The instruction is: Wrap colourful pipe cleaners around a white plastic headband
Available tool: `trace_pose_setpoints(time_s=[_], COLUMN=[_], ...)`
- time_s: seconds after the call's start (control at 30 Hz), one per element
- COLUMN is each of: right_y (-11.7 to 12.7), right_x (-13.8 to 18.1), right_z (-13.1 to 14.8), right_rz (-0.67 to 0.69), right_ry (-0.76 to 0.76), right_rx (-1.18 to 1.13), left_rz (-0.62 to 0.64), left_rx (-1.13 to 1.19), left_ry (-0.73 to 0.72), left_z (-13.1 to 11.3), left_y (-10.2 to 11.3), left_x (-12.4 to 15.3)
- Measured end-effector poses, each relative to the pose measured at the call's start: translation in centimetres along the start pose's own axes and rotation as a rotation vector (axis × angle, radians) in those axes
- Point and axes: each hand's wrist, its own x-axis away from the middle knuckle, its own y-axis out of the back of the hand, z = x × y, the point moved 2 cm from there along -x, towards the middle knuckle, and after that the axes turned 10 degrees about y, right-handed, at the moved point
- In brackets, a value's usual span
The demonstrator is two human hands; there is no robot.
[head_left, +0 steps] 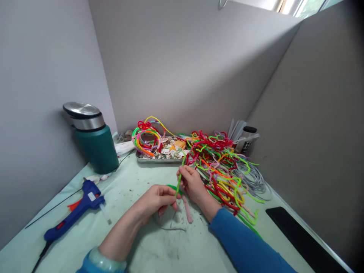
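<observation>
tablecloth in pale green lies under both your hands. beyond your right hand and off to its right spreads a tangled heap of fuzzy strands in red, green, orange, yellow and pink. well left of your left hand, and farther out, stands a teal bottle with a metal lid. nearer that hand, also on its left, a blue glue gun lies on its side. well right of your right hand you have a black slab. straight beyond both hands sits a metal tray of small mixed pieces, with coloured rings over its left end.

your right hand is nearly closed, thumb and fingertips pinching the upper part of a light green strand. your left hand is curled, thumb and fingers closed on the lower part of that strand, which slants between the two. a pink strip shows just right of your left fingertips; you cannot tell whether it is held.
</observation>
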Motion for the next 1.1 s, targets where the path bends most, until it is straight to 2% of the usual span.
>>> trace_pose_setpoints(time_s=[0.13,0.3,0.37,0.5,0.57,0.77,0.87,0.97,1.1], right_y=[-0.2,-1.4,-1.4,-0.5,-0.3,-1.4,-1.3,-0.7,-0.7], right_x=[0.2,1.0,1.0,0.5,0.4,1.2,1.1,0.6,0.7], right_z=[0.4,0.4,0.1,-0.4,-0.4,0.2,-0.2,-0.5,-0.3], right_rz=[0.013,0.144,0.129,0.033,0.037,0.178,0.131,0.065,0.091], right_ry=[-0.008,0.007,0.007,-0.012,-0.015,0.018,0.008,-0.009,-0.011], right_rx=[0.038,0.163,0.147,0.060,0.064,0.185,0.136,0.094,0.115], left_rz=[-0.021,-0.114,-0.114,-0.029,-0.009,-0.120,-0.121,-0.068,-0.078], left_rx=[0.033,0.134,0.129,0.090,0.076,0.131,0.123,0.089,0.124], left_ry=[0.006,-0.042,-0.027,0.015,0.036,-0.021,0.004,0.035,0.010], left_z=[-0.3,-0.3,-0.1,0.1,0.0,-0.4,-0.2,0.0,0.0], left_y=[-0.3,0.1,0.2,-0.1,-0.3,0.0,0.2,0.0,-0.1], left_x=[0.0,-0.4,-0.4,-0.2,-0.1,-0.3,-0.3,-0.2,-0.4])
